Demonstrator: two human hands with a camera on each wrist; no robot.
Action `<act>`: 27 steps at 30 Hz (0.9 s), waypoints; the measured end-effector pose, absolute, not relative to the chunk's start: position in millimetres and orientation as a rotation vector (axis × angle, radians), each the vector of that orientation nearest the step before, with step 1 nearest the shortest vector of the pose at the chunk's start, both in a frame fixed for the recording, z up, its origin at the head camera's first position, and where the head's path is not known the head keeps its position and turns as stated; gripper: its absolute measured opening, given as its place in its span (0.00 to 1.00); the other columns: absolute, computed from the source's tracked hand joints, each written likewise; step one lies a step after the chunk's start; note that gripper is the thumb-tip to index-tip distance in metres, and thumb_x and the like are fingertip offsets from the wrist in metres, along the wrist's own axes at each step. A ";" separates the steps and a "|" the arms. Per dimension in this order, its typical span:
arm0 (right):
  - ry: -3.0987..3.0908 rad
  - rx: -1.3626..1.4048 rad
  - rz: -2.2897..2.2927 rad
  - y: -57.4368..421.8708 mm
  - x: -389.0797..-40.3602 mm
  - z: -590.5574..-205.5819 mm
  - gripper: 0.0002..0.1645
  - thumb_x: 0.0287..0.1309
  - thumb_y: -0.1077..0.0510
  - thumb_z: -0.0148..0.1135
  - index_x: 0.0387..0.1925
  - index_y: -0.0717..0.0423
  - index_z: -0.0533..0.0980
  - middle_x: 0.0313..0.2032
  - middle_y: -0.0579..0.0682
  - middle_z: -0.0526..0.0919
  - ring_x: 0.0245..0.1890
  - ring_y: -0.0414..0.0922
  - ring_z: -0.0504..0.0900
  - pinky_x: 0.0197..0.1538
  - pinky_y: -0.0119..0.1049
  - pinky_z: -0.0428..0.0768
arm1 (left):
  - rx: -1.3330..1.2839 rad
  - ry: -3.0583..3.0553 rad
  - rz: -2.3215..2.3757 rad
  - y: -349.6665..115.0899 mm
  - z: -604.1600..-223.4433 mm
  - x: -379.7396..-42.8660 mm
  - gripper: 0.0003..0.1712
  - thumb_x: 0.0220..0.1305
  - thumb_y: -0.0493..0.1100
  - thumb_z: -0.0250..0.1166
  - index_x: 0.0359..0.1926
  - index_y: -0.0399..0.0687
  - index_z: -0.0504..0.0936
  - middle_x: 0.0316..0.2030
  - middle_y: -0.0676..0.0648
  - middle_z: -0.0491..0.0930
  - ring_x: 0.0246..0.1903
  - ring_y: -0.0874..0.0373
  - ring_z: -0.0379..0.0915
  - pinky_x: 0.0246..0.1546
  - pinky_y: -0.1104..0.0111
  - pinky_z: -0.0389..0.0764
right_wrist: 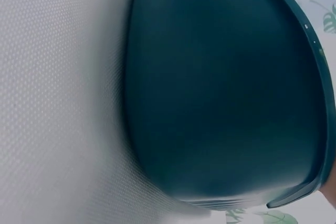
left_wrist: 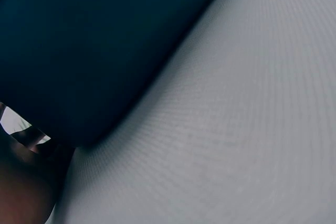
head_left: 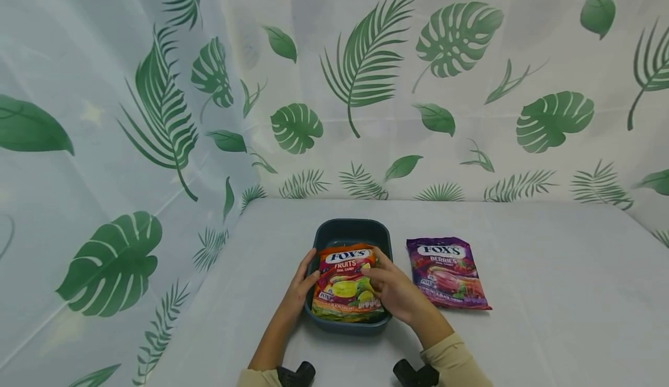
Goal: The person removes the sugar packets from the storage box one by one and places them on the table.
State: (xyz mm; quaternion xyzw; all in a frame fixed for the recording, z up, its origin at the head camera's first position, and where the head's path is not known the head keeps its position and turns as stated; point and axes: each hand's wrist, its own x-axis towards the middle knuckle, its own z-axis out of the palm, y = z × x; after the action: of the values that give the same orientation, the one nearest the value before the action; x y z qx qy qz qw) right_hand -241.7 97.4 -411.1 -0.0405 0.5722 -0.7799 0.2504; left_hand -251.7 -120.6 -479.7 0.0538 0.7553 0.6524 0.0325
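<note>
A dark teal rectangular bin [head_left: 349,328] stands on the table in the head view. Inside it, face up, lies an orange-and-yellow Fox's Fruits candy bag [head_left: 342,291]. My left hand [head_left: 300,287] grips the bin's left wall, its thumb over the rim beside the bag. My right hand [head_left: 395,291] reaches over the right rim and holds the bag's right side between thumb and fingers. Both wrist views are mostly filled by the bin's outer wall [left_wrist: 94,40] and hide the fingers' contact. Beside the bin, to the right, is a purple Fox's Berries candy bag [head_left: 448,273].
A white cloth covers the table [head_left: 564,294]. Behind and to the left hangs a white curtain [head_left: 470,125] printed with green leaves. Dark wrist-worn devices [head_left: 297,374] show at the bottom edge of the head view.
</note>
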 end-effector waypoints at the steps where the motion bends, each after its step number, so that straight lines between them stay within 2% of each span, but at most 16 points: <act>1: 1.556 -0.108 -2.118 97.3 -241.4 -411.3 0.51 0.63 0.57 0.49 0.74 0.49 0.28 0.74 0.62 0.29 0.73 0.65 0.36 0.70 0.66 0.34 | 0.163 2.325 2.007 -120.5 -479.3 -251.5 0.33 0.71 0.49 0.45 0.74 0.51 0.49 0.75 0.39 0.42 0.74 0.38 0.33 0.68 0.37 0.37; 8: 1.637 -0.171 -2.030 96.8 -236.9 -410.7 0.49 0.63 0.56 0.50 0.75 0.48 0.33 0.74 0.59 0.31 0.71 0.63 0.42 0.72 0.62 0.43 | 0.182 2.311 2.016 -120.7 -479.2 -250.9 0.33 0.71 0.49 0.45 0.74 0.51 0.48 0.75 0.39 0.41 0.74 0.38 0.34 0.69 0.38 0.39; 14: 1.709 -0.211 -1.958 94.1 -236.0 -414.8 0.49 0.63 0.57 0.52 0.75 0.46 0.34 0.73 0.63 0.41 0.68 0.62 0.56 0.71 0.58 0.53 | 0.182 2.276 2.032 -121.9 -479.9 -251.4 0.33 0.72 0.49 0.45 0.74 0.52 0.48 0.75 0.40 0.41 0.74 0.39 0.33 0.69 0.38 0.38; 19: 1.814 -0.201 -1.921 91.2 -235.4 -417.7 0.53 0.58 0.64 0.58 0.75 0.45 0.39 0.71 0.64 0.50 0.64 0.60 0.64 0.69 0.58 0.60 | 0.226 2.318 2.020 -122.2 -480.7 -250.9 0.33 0.71 0.50 0.44 0.74 0.51 0.48 0.74 0.38 0.41 0.73 0.37 0.33 0.67 0.36 0.37; 22: 1.883 -0.157 -1.921 89.2 -234.1 -417.6 0.53 0.54 0.69 0.59 0.74 0.42 0.45 0.71 0.64 0.52 0.62 0.60 0.67 0.67 0.57 0.64 | 0.276 2.362 2.013 -122.3 -481.9 -251.2 0.33 0.72 0.51 0.43 0.74 0.52 0.49 0.74 0.37 0.43 0.73 0.36 0.35 0.66 0.35 0.40; 27: 1.969 -0.099 -1.916 86.3 -230.5 -417.4 0.53 0.51 0.74 0.58 0.73 0.41 0.51 0.72 0.63 0.50 0.62 0.62 0.66 0.65 0.58 0.65 | 0.232 2.314 2.039 -121.9 -482.6 -251.3 0.34 0.71 0.50 0.45 0.74 0.50 0.48 0.74 0.36 0.41 0.73 0.35 0.33 0.67 0.35 0.38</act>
State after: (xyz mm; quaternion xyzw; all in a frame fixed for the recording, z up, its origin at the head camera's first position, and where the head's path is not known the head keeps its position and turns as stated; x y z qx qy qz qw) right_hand -230.5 86.3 -417.4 -0.0353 0.7025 -0.6836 0.1950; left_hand -251.3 -121.9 -482.6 0.0751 0.7479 0.6591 0.0245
